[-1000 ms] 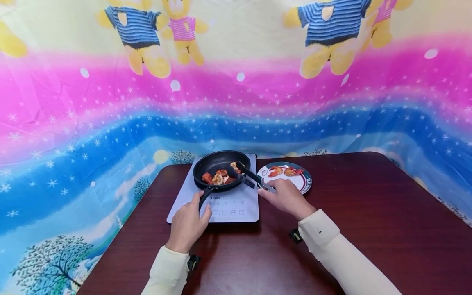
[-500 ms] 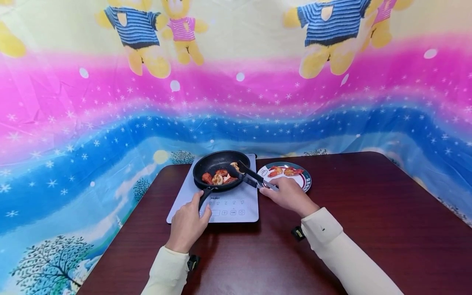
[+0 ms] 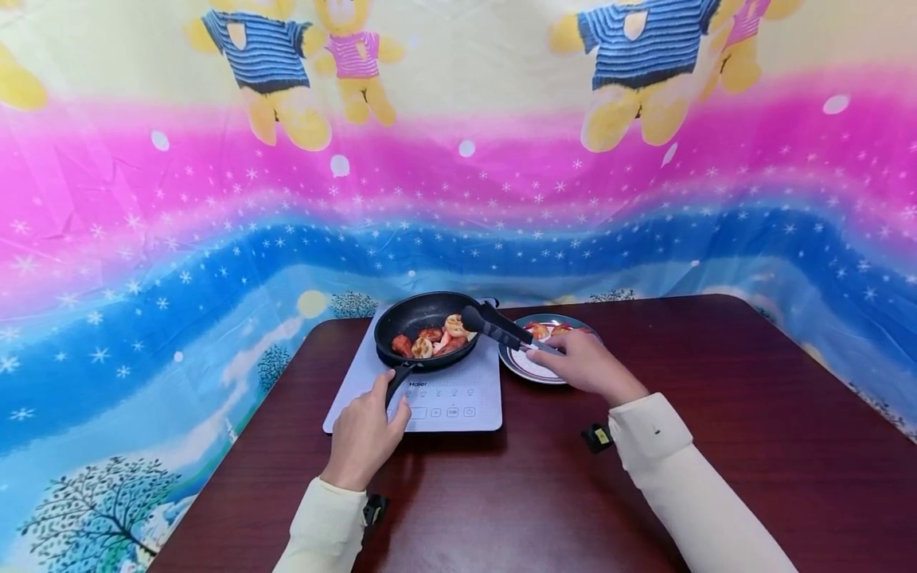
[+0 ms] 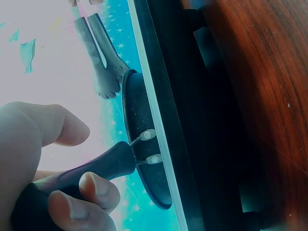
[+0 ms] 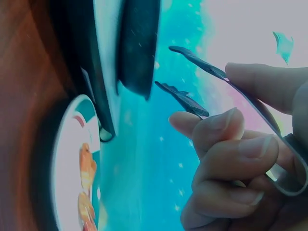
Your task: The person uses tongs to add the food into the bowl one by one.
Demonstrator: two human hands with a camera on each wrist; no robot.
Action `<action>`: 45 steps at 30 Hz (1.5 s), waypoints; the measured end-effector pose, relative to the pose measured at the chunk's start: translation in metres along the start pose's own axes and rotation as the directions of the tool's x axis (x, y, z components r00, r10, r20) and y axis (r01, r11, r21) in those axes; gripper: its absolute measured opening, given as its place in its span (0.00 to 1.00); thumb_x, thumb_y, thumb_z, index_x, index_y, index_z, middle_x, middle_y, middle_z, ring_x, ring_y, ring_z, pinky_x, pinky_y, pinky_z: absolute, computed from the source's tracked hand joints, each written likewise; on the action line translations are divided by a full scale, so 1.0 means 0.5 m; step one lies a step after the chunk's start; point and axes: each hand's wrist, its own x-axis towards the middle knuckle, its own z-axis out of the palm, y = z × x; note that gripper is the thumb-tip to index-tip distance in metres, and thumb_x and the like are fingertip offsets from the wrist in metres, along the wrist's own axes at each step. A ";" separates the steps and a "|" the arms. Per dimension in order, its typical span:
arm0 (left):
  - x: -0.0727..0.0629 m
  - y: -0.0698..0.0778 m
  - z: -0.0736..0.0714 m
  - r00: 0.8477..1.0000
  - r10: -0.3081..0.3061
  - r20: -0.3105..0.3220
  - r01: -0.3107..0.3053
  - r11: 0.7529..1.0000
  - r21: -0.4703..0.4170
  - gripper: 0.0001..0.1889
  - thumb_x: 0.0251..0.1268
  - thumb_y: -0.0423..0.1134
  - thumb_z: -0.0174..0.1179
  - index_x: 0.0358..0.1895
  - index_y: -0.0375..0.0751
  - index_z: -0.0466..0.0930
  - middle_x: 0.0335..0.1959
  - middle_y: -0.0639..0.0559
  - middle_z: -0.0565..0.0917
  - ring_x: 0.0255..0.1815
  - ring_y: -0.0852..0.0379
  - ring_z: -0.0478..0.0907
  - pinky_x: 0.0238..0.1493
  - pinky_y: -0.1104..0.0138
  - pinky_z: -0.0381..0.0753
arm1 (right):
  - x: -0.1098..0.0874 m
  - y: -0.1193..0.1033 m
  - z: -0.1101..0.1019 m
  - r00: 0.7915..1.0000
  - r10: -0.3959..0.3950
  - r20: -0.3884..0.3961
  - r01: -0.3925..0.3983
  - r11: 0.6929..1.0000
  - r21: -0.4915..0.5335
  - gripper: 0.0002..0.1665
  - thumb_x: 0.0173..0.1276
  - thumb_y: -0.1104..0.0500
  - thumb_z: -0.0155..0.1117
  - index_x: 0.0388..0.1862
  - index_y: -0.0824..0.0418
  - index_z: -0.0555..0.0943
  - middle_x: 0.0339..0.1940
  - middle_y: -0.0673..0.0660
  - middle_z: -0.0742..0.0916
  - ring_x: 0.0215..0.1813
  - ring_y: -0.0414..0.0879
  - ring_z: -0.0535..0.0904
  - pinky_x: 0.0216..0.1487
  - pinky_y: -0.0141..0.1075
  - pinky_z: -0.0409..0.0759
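Note:
My left hand point(image 3: 367, 436) grips the black handle point(image 4: 103, 163) of a frying pan point(image 3: 401, 318), which sits on a white cooktop point(image 3: 358, 398). Several reddish-brown food pieces and pale browned round pieces point(image 3: 423, 348) lie in the pan, toward its near and right side. Above the pan's right rim, my right hand point(image 3: 583, 364) holds a pair of tongs point(image 3: 501, 328) with dark ends. In the right wrist view, the tongs' tips stand apart with nothing between them. Under the tongs and right hand is a plate point(image 3: 526, 372) with shrimp point(image 5: 86, 166) on it, partly hidden by the hand.
The dark red-brown wooden table point(image 3: 716, 414) has rounded back corners. Behind it hangs a printed cloth point(image 3: 458, 239) with bears and snowflakes. The plate stands just right of the cooktop, close to its edge.
My right hand has moved right and lifted the tongs from inside the pan to above its right rim. A round piece lies uncovered where the tongs were. My left hand stays on the handle.

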 end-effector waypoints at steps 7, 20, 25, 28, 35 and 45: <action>0.001 0.000 0.000 1.000 0.002 0.001 -0.002 1.000 -0.002 0.24 0.62 0.44 0.61 0.62 0.41 0.74 0.10 0.57 0.67 0.11 0.60 0.62 0.14 0.64 0.61 | -0.015 0.029 -0.056 0.999 0.021 -0.033 -0.020 0.998 0.055 0.37 0.66 0.34 0.57 0.55 0.64 0.81 0.30 0.58 0.79 0.32 0.48 0.71 0.31 0.39 0.69; 0.000 -0.001 -0.001 1.000 0.002 -0.001 -0.002 1.000 0.001 0.25 0.62 0.44 0.61 0.62 0.41 0.75 0.11 0.56 0.68 0.11 0.60 0.63 0.14 0.65 0.61 | -0.035 0.079 -0.116 0.988 0.146 -0.054 -0.142 0.987 0.078 0.38 0.65 0.31 0.55 0.53 0.63 0.80 0.29 0.59 0.78 0.33 0.50 0.71 0.31 0.39 0.69; 0.000 0.000 -0.002 1.000 -0.001 0.005 0.001 1.000 0.007 0.25 0.63 0.45 0.61 0.62 0.42 0.74 0.11 0.56 0.68 0.11 0.59 0.63 0.14 0.65 0.61 | -0.034 0.099 -0.120 0.984 0.164 -0.074 -0.160 0.986 0.049 0.40 0.65 0.32 0.55 0.58 0.65 0.77 0.39 0.62 0.80 0.40 0.52 0.74 0.37 0.41 0.73; 0.000 0.001 -0.003 1.000 -0.004 0.010 0.004 1.000 0.007 0.25 0.63 0.45 0.61 0.62 0.41 0.74 0.11 0.56 0.68 0.12 0.59 0.63 0.15 0.65 0.61 | -0.034 0.113 -0.122 0.985 0.157 -0.077 -0.154 0.987 0.038 0.40 0.66 0.34 0.57 0.60 0.66 0.75 0.45 0.65 0.81 0.43 0.54 0.75 0.40 0.43 0.74; 0.000 0.000 -0.002 1.000 0.001 0.003 -0.001 1.000 0.008 0.25 0.62 0.44 0.61 0.62 0.41 0.74 0.11 0.56 0.68 0.12 0.60 0.63 0.15 0.65 0.62 | -0.035 0.142 -0.124 0.986 0.143 -0.089 -0.144 0.989 -0.007 0.42 0.65 0.35 0.58 0.62 0.68 0.74 0.45 0.64 0.81 0.43 0.55 0.75 0.39 0.44 0.73; 0.000 -0.001 -0.001 1.000 -0.003 0.009 0.003 1.000 0.003 0.25 0.62 0.44 0.61 0.62 0.41 0.74 0.11 0.56 0.68 0.11 0.60 0.63 0.15 0.65 0.62 | -0.032 0.173 -0.121 0.978 0.192 -0.084 -0.194 0.981 -0.013 0.41 0.68 0.41 0.59 0.64 0.72 0.71 0.52 0.71 0.76 0.46 0.60 0.70 0.39 0.46 0.72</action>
